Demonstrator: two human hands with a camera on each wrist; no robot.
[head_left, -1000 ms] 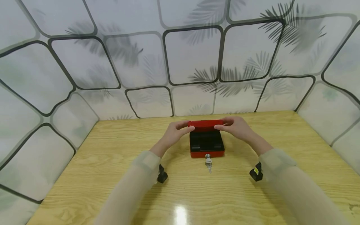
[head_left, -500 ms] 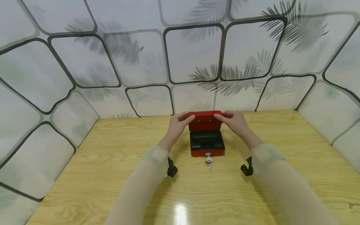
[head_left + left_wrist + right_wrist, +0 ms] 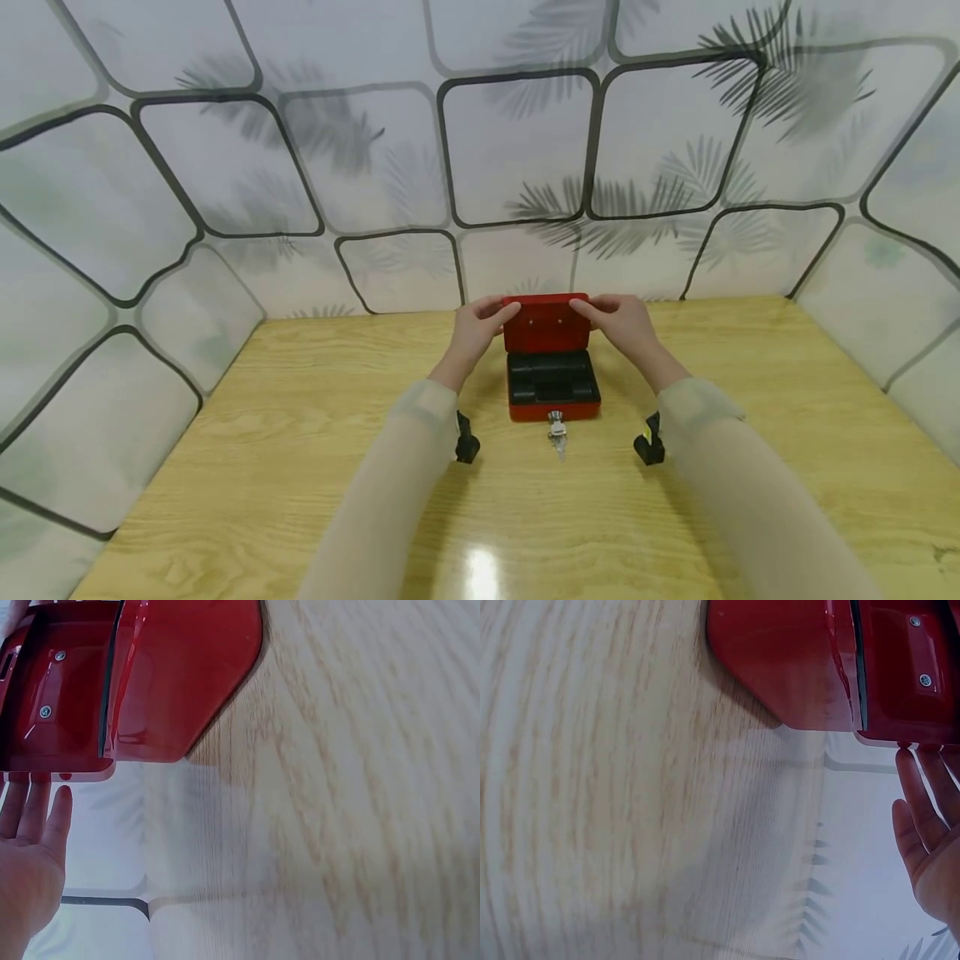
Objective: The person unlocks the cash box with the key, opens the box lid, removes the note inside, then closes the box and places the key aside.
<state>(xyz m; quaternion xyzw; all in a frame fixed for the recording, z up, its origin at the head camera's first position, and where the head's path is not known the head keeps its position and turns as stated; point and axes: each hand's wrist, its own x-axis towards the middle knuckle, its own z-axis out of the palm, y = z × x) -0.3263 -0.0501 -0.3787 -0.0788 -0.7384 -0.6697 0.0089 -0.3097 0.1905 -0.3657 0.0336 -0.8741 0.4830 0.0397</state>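
A small red cash box stands on the table in the head view, its lid raised steeply at the back. Inside sits a black tray. Keys hang from the front lock. My left hand pinches the lid's left upper corner, thumb in front. At the opposite corner, my right hand grips the lid the same way. Both wrist views show fingers against the lid's side edges and two screws inside the lid. The fingertips behind the lid are partly hidden.
The wooden table runs back to a patterned cloth wall, which rises close behind the raised lid. Black wrist cameras hang below both sleeves, in front of the box and to either side.
Both hands have swung the lid up and back, so its inner face now shows. The forearms have come closer together. Over the last half second the lid has hardly moved.
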